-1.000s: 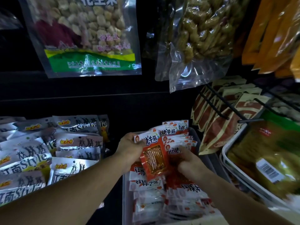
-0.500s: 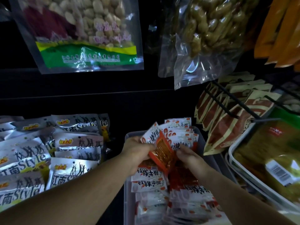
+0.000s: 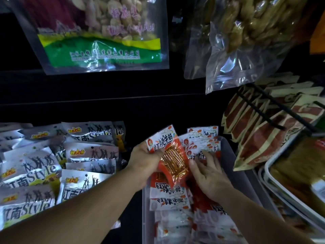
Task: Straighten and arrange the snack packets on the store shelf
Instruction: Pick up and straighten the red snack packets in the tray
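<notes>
My left hand [image 3: 144, 162] grips a red and white snack packet [image 3: 171, 155] with a clear window, held tilted above a clear plastic bin [image 3: 233, 155]. The bin holds several matching red and white packets [image 3: 168, 196], some standing at the back [image 3: 202, 138]. My right hand [image 3: 209, 173] rests with spread fingers on the packets just right of the held one, its fingertips at that packet's edge.
Silver packets [image 3: 35, 171] lie in rows to the left of the bin. Brown and cream packets [image 3: 260, 138] hang on black hooks at the right, above a white wire basket [image 3: 281, 187]. Clear bags of nuts [image 3: 105, 32] hang overhead.
My left hand has raised and turned the packet so its printed front shows. My right hand has let go of it and now lies spread on the packets beside it.
</notes>
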Demonstrator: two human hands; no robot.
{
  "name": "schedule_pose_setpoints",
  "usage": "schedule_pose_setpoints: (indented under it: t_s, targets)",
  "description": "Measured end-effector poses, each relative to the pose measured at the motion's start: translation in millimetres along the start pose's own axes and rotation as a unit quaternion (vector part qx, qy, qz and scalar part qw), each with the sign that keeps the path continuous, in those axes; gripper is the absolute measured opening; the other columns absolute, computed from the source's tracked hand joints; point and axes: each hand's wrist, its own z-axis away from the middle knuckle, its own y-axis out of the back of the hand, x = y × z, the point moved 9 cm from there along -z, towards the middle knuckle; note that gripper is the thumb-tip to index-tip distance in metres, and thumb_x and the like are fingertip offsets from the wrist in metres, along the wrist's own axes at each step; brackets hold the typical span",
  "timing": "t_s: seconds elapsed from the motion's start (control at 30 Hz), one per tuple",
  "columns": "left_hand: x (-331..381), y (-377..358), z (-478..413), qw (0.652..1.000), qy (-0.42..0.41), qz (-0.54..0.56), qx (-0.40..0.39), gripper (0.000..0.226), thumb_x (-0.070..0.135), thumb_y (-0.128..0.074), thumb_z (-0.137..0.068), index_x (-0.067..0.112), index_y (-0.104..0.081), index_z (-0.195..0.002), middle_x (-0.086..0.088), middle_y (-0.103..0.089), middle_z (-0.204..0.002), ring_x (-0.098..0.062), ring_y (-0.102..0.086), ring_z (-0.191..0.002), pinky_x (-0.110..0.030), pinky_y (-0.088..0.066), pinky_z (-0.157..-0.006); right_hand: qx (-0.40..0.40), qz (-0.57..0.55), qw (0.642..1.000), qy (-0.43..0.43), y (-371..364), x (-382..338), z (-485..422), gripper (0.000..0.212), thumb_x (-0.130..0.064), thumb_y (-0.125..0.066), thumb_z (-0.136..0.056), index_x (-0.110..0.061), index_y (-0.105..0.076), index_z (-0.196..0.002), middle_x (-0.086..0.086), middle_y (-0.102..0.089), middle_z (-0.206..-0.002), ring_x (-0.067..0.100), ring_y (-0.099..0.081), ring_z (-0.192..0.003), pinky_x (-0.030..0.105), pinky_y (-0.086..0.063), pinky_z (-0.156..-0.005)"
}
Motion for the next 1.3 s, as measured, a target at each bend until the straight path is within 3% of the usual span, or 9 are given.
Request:
schedule_pose_setpoints:
  t_s: [0.1,0.37,0.53,0.7,0.8,0.9,1.03,1.17,1.3]
  targets:
    - [0,1,0,0.999,-0.01,-0.033,-0.015,0.01,0.018,-0.07,-0.096,0.015,-0.064,-0.103,0.001,-0.079,-0.086,-0.018,-0.078,-0.076,-0.043,-0.064,-0.076,-0.029,0.011,0.999,0.005,-3,-2,-2,0.078,-0.074,-0.006,-0.096,-0.038,-0.029,-0.161,-0.017,0.009,-0.172,0.007,0.016,-0.157,0.042,0.002,-0.127]
    - [1,-4,3,0.998,-0.011,-0.047,-0.042,0.01,0.018,-0.07,-0.097,0.017,-0.067,-0.106,0.002,-0.08,-0.092,-0.018,-0.078,-0.084,-0.05,-0.063,-0.084,-0.031,-0.087,0.994,-0.053,3,12,-7,0.091,-0.082,-0.007,-0.09,-0.03,-0.042,-0.155,-0.003,-0.036,-0.164,0.018,-0.028,-0.153,0.044,-0.021,-0.126]
    - [9,-3,7,0.998,-0.007,-0.049,-0.035,0.01,0.021,-0.072,-0.096,0.015,-0.071,-0.104,0.0,-0.08,-0.089,-0.02,-0.078,-0.082,-0.049,-0.063,-0.081,0.014,-0.092,0.996,0.011,20,-12,17,0.071,-0.067,-0.016,-0.102,-0.03,-0.037,-0.159,-0.011,-0.026,-0.168,0.006,-0.01,-0.157,0.034,-0.008,-0.128]
    - [21,-4,17,0.997,-0.012,-0.074,-0.037,0.01,0.029,-0.073,-0.094,0.021,-0.073,-0.099,0.009,-0.078,-0.081,-0.002,-0.073,-0.071,-0.027,-0.054,-0.064,0.093,-0.287,0.953,0.011,48,-25,41,0.014,-0.035,-0.054,-0.106,-0.034,-0.067,-0.111,-0.005,-0.061,-0.124,0.015,-0.056,-0.115,0.026,-0.037,-0.096]
    - [25,-18,31,0.992,-0.003,-0.095,-0.086,0.006,0.03,-0.076,-0.092,0.026,-0.076,-0.096,0.008,-0.079,-0.088,-0.009,-0.074,-0.083,-0.024,-0.056,-0.07,0.073,-0.355,0.931,0.034,53,-38,47,0.021,-0.019,-0.07,-0.097,-0.037,-0.061,-0.094,-0.006,-0.065,-0.108,0.013,-0.063,-0.1,0.031,-0.049,-0.085]
    - [27,-25,41,0.993,0.002,-0.079,-0.084,0.024,0.026,-0.084,-0.084,0.018,-0.073,-0.103,0.002,-0.08,-0.089,-0.012,-0.076,-0.08,-0.025,-0.058,-0.067,0.086,-0.381,0.92,0.043,65,-44,51,0.028,-0.005,-0.071,-0.092,-0.025,-0.053,-0.086,0.002,-0.058,-0.085,0.02,-0.054,-0.075,0.032,-0.047,-0.07]
    - [42,-19,47,0.995,0.035,-0.021,-0.087,0.031,0.002,-0.081,-0.082,0.011,-0.052,-0.088,-0.012,-0.078,-0.091,-0.026,-0.078,-0.078,-0.033,-0.059,-0.061,0.068,-0.436,0.897,0.038,77,-43,52,0.056,0.014,-0.06,-0.088,-0.037,-0.067,-0.109,-0.003,-0.077,-0.102,0.037,-0.07,-0.085,0.047,-0.06,-0.076]
    - [77,-22,65,0.993,-0.026,-0.063,-0.1,0.023,-0.012,-0.07,-0.087,0.009,-0.063,-0.082,-0.01,-0.072,-0.079,-0.015,-0.071,-0.066,-0.028,-0.056,-0.056,0.018,-0.469,0.883,0.03,87,-50,55,0.073,0.013,-0.061,-0.088,-0.042,-0.063,-0.135,-0.004,-0.076,-0.118,0.021,-0.074,-0.104,0.045,-0.061,-0.09]
    - [99,-18,89,0.995,-0.03,-0.024,-0.095,0.039,-0.008,-0.069,-0.09,0.021,-0.071,-0.116,-0.006,-0.077,-0.108,-0.021,-0.075,-0.089,-0.041,-0.064,-0.078,0.022,-0.523,0.851,0.044,106,-70,65,0.065,0.005,-0.068,-0.093,-0.047,-0.065,-0.131,0.0,-0.075,-0.123,0.025,-0.072,-0.112,0.051,-0.056,-0.101]
